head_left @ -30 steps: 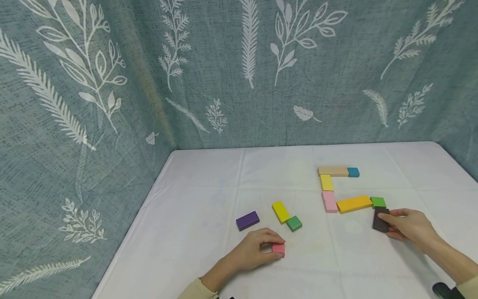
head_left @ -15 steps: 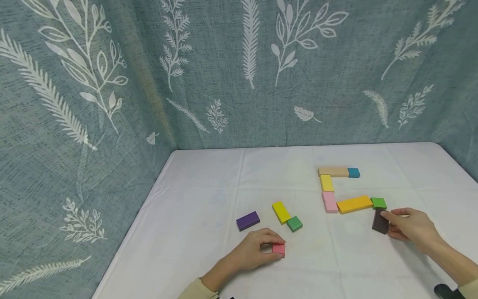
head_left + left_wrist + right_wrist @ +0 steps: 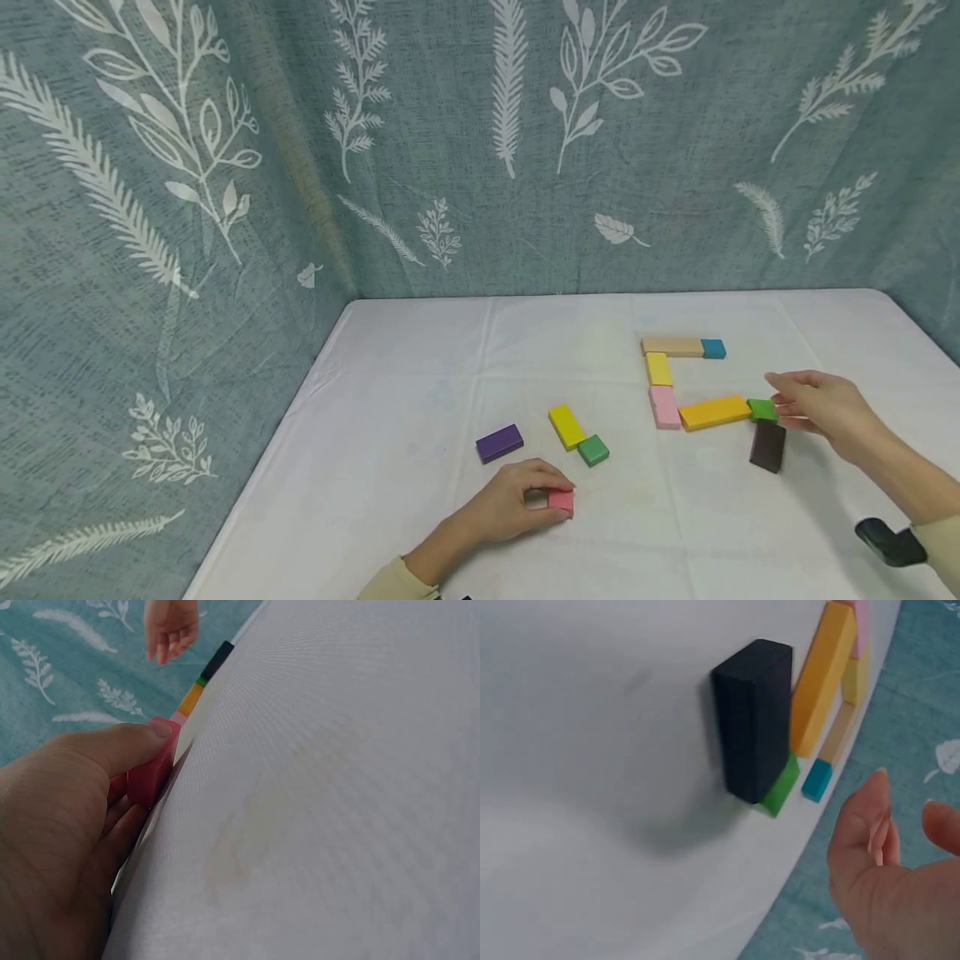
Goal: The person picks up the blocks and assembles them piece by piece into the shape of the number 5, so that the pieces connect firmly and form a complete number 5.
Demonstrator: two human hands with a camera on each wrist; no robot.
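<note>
My left hand (image 3: pixel 513 500) pinches a small pink-red block (image 3: pixel 560 502) between thumb and fingers at the front of the white table; the left wrist view shows the block (image 3: pixel 154 763) close up. On the right, my right hand (image 3: pixel 828 408) is raised with parted, relaxed fingers and holds nothing. Below it lies a black block (image 3: pixel 768 446), its far end at the light green block (image 3: pixel 762 409), which the fingers partly cover. An orange block (image 3: pixel 715 412), a light pink block (image 3: pixel 664 407), a pale yellow block (image 3: pixel 657 368), a tan block (image 3: pixel 672 347) and a blue block (image 3: pixel 713 348) continue the line.
Between the hands and to the left lie a purple block (image 3: pixel 499 443), a bright yellow block (image 3: pixel 566 426) and a green block (image 3: pixel 593 450). A leaf-patterned teal cloth (image 3: pixel 450 150) hangs behind and left of the white table (image 3: pixel 420 358). A dark object (image 3: pixel 891 543) shows beside the right sleeve.
My right hand has let go of the black block and moved up and away from it, its fingers now apart. The left hand still pinches the pink-red block in the same place.
</note>
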